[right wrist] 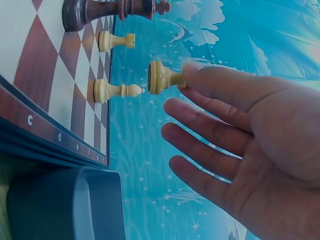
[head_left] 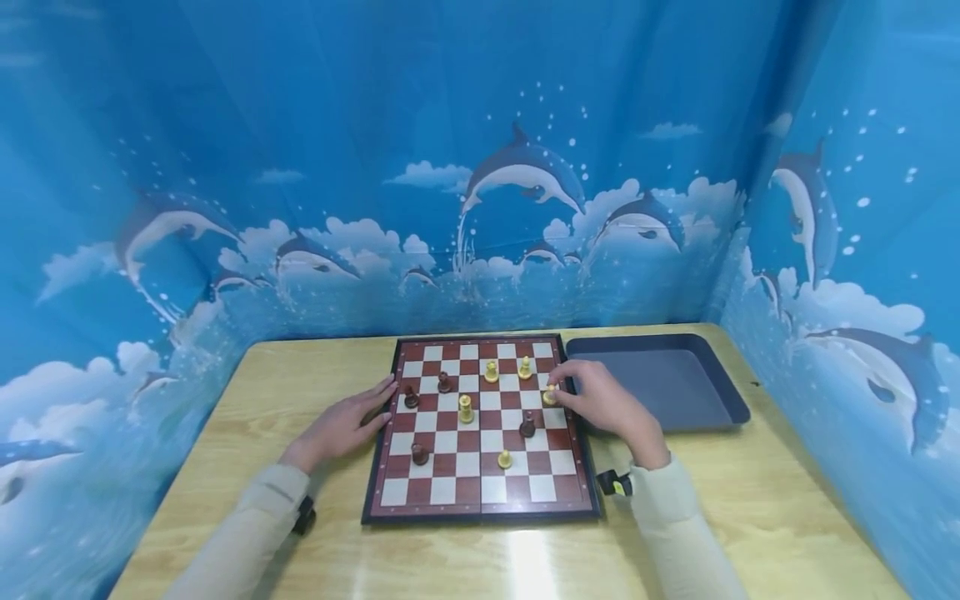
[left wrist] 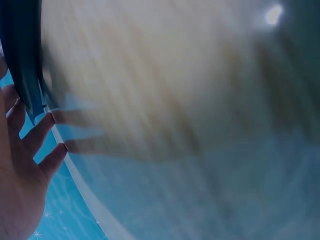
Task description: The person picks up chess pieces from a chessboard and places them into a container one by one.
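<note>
My right hand [head_left: 600, 400] pinches a cream-yellow chess piece [right wrist: 159, 78] between thumb and index finger, the other fingers spread. The right wrist view shows its base raised off the chessboard [head_left: 480, 492]; its top is hidden by the fingertips. Near it stand a yellow bishop [right wrist: 107, 91], a yellow rook [right wrist: 110, 41] and a dark brown king [right wrist: 100, 11]. With fingers extended, my left hand [head_left: 348, 423] touches the board's left edge. Other pieces stand on the board, among them a tall yellow one [head_left: 466, 408], a small yellow one [head_left: 505, 459] and a dark one [head_left: 419, 453].
A dark grey tray [head_left: 663, 375] sits against the board's right side, behind my right hand. Both lie on a light wooden table [head_left: 300, 383]. Blue curtains with dolphins [head_left: 517, 167] hang around the table's back and sides.
</note>
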